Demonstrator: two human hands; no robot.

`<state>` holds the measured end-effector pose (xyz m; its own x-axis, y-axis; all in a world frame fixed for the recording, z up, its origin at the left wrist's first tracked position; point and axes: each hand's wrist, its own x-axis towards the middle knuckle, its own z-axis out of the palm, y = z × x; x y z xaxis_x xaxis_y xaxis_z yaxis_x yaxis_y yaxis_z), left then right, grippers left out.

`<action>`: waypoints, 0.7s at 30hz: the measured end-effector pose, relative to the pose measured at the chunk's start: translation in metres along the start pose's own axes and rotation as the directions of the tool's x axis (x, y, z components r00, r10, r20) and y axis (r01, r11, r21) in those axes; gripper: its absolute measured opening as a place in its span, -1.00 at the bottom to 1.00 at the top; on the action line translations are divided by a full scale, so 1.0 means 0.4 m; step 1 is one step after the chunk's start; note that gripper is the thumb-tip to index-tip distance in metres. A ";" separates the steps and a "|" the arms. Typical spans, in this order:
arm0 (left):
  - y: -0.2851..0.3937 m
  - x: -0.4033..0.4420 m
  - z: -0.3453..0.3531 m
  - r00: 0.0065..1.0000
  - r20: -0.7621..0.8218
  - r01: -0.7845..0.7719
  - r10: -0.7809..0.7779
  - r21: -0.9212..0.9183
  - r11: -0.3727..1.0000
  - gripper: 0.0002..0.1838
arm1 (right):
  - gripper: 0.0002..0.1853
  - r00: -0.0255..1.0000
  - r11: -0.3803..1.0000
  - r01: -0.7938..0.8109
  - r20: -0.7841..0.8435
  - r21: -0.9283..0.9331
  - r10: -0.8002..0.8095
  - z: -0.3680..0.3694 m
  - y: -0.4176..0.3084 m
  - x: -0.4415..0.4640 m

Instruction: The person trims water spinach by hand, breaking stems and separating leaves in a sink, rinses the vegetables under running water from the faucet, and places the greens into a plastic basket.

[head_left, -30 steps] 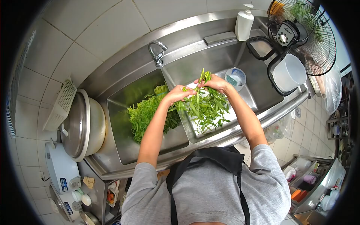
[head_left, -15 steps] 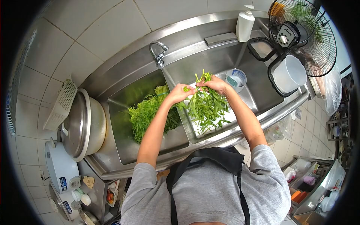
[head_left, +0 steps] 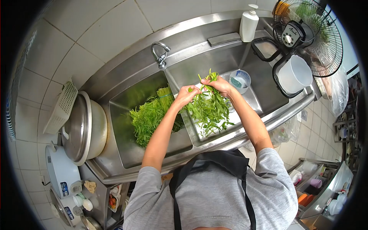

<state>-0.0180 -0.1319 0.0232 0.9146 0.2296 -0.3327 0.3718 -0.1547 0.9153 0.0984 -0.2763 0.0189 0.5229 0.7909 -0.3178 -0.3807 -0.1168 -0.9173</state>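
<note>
Over the right basin, my right hand (head_left: 219, 86) is closed round a bunch of water spinach (head_left: 209, 111). Its pale stem ends stick up past the fingers, and the long narrow leaves hang below. My left hand (head_left: 186, 96) is pinched close beside it, with a bit of green showing at the fingertips. Those fingers almost meet the right hand's at the stems. A larger heap of greens (head_left: 147, 122) lies in the left basin, with a banded bundle of stems (head_left: 165, 96) at its upper right.
A faucet (head_left: 160, 53) rises behind the basin divider. In the right basin sits a round tub (head_left: 240, 81). A white container (head_left: 294, 76), a fan (head_left: 306, 36) and a pump bottle (head_left: 249, 23) stand to the right. A large lidded pot (head_left: 96, 126) is at left.
My left hand has moved slightly right, nearer to my right hand. The hanging bunch has shifted a little, and a bit of green at the left fingertips is less visible.
</note>
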 end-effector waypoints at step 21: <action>-0.018 0.021 -0.028 0.957 -0.217 -0.180 0.194 0.085 0.980 -0.66 | -0.78 0.976 0.989 0.062 -0.215 0.133 -0.032 -0.016 0.075 0.047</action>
<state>-0.0146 -0.1182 0.0164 0.9126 0.3986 -0.0912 0.2137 -0.2747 0.9375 0.1015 -0.2687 -0.0163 0.6866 0.6468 -0.3320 -0.4458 0.0138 -0.8950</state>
